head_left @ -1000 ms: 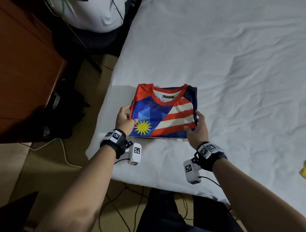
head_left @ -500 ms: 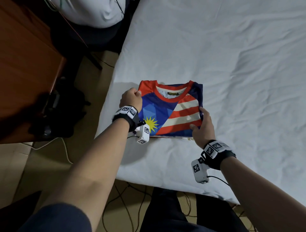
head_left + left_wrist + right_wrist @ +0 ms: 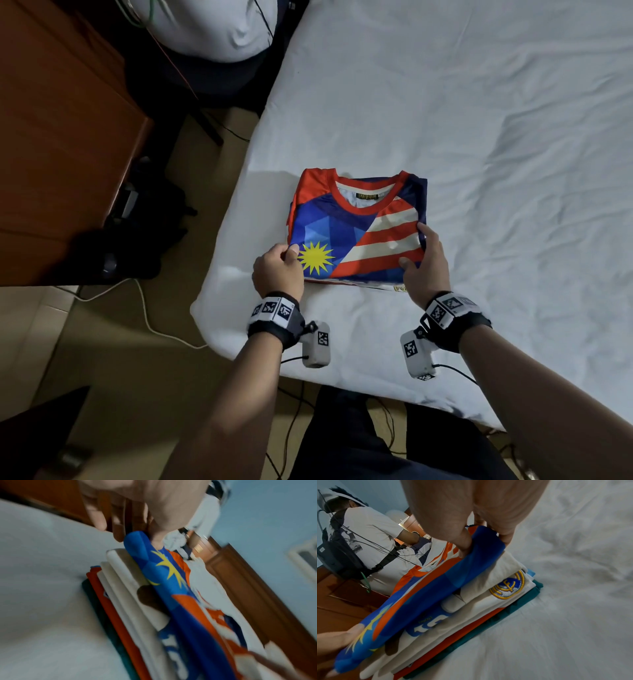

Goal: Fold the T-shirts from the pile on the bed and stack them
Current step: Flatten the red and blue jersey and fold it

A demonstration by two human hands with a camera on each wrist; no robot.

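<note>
The folded flag-print T-shirt (image 3: 358, 228) is seen lying on top of a stack of folded shirts (image 3: 471, 609) near the corner of the bed (image 3: 445, 102), collar away from the person. Its near-left corner is pinched between thumb and fingers of the left hand (image 3: 278, 270), and its near-right corner is gripped by the right hand (image 3: 423, 260), thumb on top and fingers curled under the edge. The greatest risk is judged to be a slide: the fabric looks smooth, and if the top shirt is tugged or released unevenly, its fold could be opened or the layers beneath dragged out of line. Because the stack sits close to the bed's corner, a sideways push could also tip it toward the floor (image 3: 102, 342). From the head view only the top shirt and a thin strip of pale fabric below its near edge are seen, so the stack's height is hidden. The layers are revealed by the wrist views: white folded shirts, one bearing a round crest (image 3: 506, 585), then an orange one (image 3: 109, 608) and a teal one (image 3: 522, 601) at the bottom, with edges slightly staggered. A second person (image 3: 368, 534) seated beyond the bed is shown in full only by the right wrist view.
</note>
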